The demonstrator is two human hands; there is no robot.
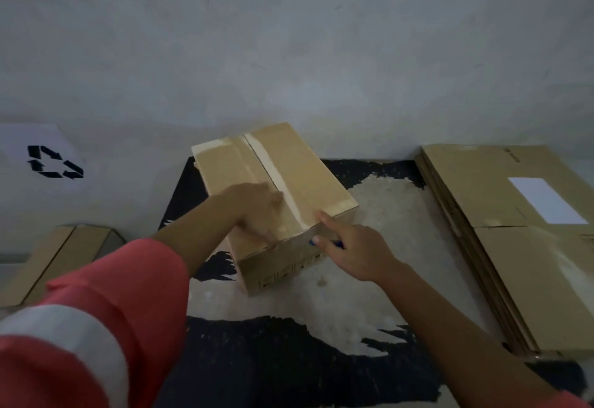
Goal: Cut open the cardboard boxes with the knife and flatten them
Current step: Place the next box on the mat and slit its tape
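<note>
While our left hand (257, 205) lies flat, fingers loose, on top of the taped cardboard box (289, 163) at the middle of a black-and-white mat (257, 359), our right hand (356, 250) at its near right corner grips a blue knife (337, 243), mostly hidden, forefinger stretched onto the top edge. Flattened boxes (501, 201) are stacked at right; another box (58, 259) sits near left.

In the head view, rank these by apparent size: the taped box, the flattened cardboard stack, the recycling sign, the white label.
1. flattened cardboard stack, largest.
2. taped box, next.
3. recycling sign and white label look about alike, so I won't rank those two.
</note>
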